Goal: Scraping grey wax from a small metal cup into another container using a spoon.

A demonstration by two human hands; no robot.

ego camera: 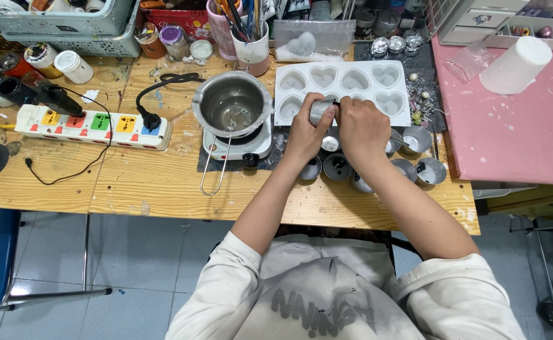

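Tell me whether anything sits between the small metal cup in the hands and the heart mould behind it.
Nothing visible does. The left hand and right hand hold the small metal cup right at the near edge of the white heart mould, overlapping it.

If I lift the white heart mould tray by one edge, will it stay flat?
Probably not. The heart mould tray looks like thin, soft silicone, so it would likely sag. Its cavities look empty, so it is probably light. The matte surface should grip rather than slip.
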